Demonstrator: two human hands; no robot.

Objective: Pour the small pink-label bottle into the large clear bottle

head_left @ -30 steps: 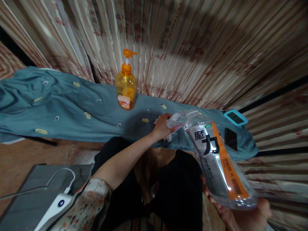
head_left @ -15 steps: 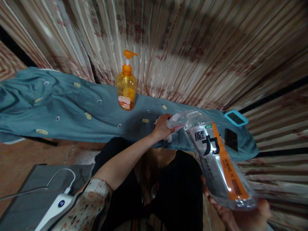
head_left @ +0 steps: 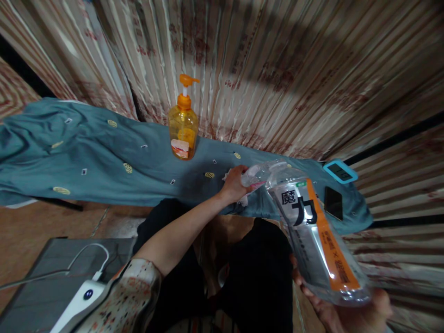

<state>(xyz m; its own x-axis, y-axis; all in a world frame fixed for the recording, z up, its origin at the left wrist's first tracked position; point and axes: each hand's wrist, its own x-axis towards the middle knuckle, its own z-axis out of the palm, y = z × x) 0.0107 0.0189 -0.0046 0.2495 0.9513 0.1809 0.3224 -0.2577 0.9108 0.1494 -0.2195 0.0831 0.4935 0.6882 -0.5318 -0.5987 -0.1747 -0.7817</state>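
My right hand (head_left: 360,313) is wrapped around the base of a large clear plastic bottle (head_left: 308,249) with a silver and orange label. That bottle is tilted, its neck end pointing up and left over the cloth. My left hand (head_left: 231,187) is closed on a smaller clear plastic bottle (head_left: 258,175), which lies at a slant against the neck end of the large one. Whether the two mouths meet cannot be made out through the clear plastic. A whitish crumpled piece (head_left: 243,201) shows under my left hand.
A pump bottle (head_left: 183,132) of amber liquid stands on the teal patterned cloth (head_left: 104,157). To the right are a blue-framed digital clock (head_left: 340,171) and a dark phone (head_left: 333,202). Striped curtains (head_left: 222,69) hang behind. A white device with a cable (head_left: 81,300) is at lower left.
Almost nothing differs. The view shifts very slightly, and both hands keep their hold on the two bottles in the same positions.
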